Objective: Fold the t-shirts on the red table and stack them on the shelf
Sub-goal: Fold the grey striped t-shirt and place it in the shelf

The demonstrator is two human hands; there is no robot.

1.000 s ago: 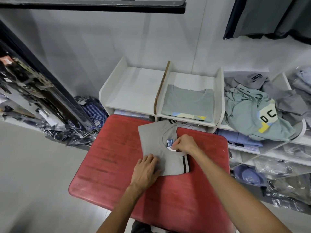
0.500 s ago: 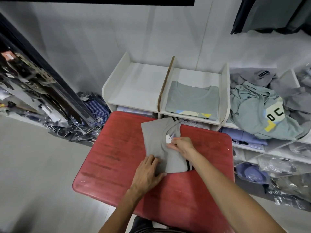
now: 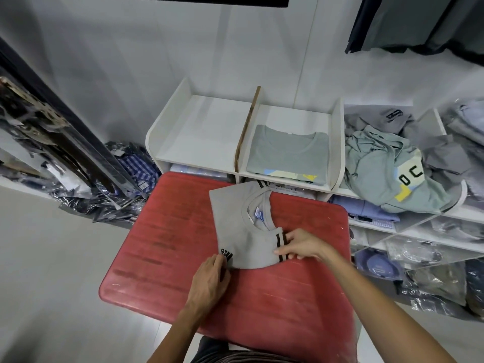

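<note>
A folded grey t-shirt (image 3: 235, 221) with black stripes lies on the red table (image 3: 167, 231), collar facing up. My left hand (image 3: 210, 277) pinches its near left corner by the black logo. My right hand (image 3: 301, 244) grips the near right edge at the striped band. On the white shelf (image 3: 204, 132) behind the table, a folded grey-green t-shirt (image 3: 288, 153) lies in the right compartment; the left compartment holds nothing.
A heap of unfolded shirts (image 3: 392, 169) fills the shelf section to the right. Bagged clothes (image 3: 123, 184) lie on the floor at the left and in lower shelves at the right. Dark garments (image 3: 419, 24) hang top right.
Both hands have slid from the shirt's middle and collar to its near corners. The near edge is now lifted slightly and the logo shows.
</note>
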